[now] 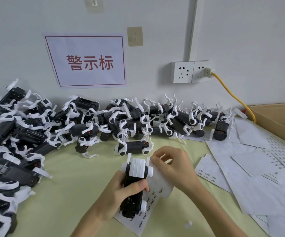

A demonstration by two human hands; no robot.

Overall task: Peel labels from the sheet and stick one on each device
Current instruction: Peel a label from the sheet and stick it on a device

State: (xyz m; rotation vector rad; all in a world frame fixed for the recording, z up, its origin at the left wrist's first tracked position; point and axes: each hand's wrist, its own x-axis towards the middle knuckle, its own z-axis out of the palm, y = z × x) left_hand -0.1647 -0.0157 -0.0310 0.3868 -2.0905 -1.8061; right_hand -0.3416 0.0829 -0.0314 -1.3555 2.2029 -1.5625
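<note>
L hand (pixel 121 190) grips device (pixel 134 183), R hand (pixel 174 166) pinches sheet (pixel 157 189)

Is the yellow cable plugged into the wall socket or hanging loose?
Plugged in. The yellow cable ends in a white plug seated in the right-hand wall socket; the left-hand socket has nothing in it.

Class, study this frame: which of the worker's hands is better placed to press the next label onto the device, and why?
The right hand. Its fingertips pinch at the label sheet beside the device, while the left hand grips the device's body, steadying it.
</note>
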